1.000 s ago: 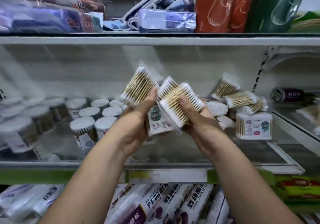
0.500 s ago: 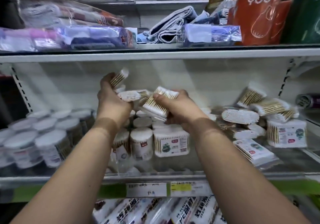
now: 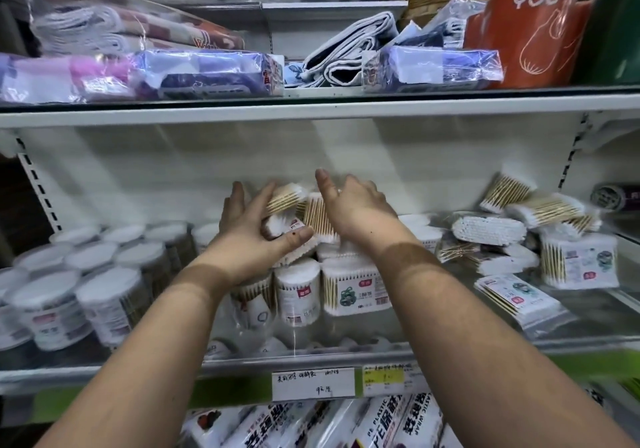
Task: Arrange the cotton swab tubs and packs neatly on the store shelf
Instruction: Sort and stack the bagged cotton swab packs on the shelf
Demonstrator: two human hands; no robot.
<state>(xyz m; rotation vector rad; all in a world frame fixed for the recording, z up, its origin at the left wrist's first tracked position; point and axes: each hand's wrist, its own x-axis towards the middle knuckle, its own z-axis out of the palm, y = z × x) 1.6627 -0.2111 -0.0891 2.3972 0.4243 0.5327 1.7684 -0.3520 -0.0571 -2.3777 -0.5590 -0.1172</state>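
Forearms reach up from the bottom edge, past the price tags (image 3: 313,383) on the shelf lip (image 3: 104,373) just below the wrists. The left hand (image 3: 256,236) has its fingers spread and mostly straight, the thumb laid across the end of a swab pack (image 3: 294,250) that rests against its palm; whether it truly grips that pack or only steadies it is hard to tell through the blur. The right hand (image 3: 353,208) is open, fingers extended and angled down onto a stack of flat swab packs (image 3: 317,215), wooden sticks showing between white cotton ends. Those packs lie crossed at different angles on top of upright goods under the hands: round tubs (image 3: 298,295) and a square box (image 3: 356,290) with a red label.

Left of the left hand, white-lidded tubs (image 3: 100,274) stand in rows, close together and upright. Right of the right hand, a loose heap of packs (image 3: 519,225) leans and overlaps, some on edge, one flat pack (image 3: 512,300) lying alone toward the shelf front. A strip of bare glass shelf lies between that flat pack and the lip. Beyond the hands, the white back panel (image 3: 207,163) rises to the upper shelf edge (image 3: 311,111), leaving open height above the stack. Wrapped towels (image 3: 204,73) sit on the shelf above.
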